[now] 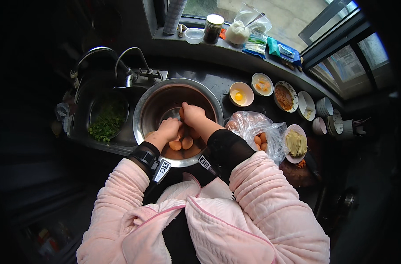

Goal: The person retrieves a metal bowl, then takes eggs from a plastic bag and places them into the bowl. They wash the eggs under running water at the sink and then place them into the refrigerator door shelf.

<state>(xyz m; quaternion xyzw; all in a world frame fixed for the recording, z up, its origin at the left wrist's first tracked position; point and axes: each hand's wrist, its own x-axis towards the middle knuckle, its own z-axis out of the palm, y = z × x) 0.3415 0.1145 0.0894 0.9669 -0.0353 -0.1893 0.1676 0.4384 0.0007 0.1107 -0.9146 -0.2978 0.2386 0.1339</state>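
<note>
A wide metal basin (pixel 147 99) stands on the dark counter between the sink and a clear plastic bag. Several brown eggs (pixel 187 143) lie in its lower part. My right hand (pixel 193 115) is over the middle of the basin with its fingers closed around a brown egg (pixel 181 113). Just left of it and lower, my left hand (pixel 169 129) reaches in among the eggs, fingers bent; what its fingertips touch is partly hidden. To the right, the plastic bag (pixel 241 120) holds more brown eggs (pixel 260 141). A bowl (pixel 241 94) behind the bag holds a cracked egg with a whole yolk.
Left is a sink (pixel 75 122) with leafy greens (pixel 104 127) and a faucet (pixel 129 77). Bowls of food, including a patterned bowl (pixel 285 96) and a plate of pale strips (pixel 296 143), curve along the right. Jars and packets (pixel 214 29) line the windowsill.
</note>
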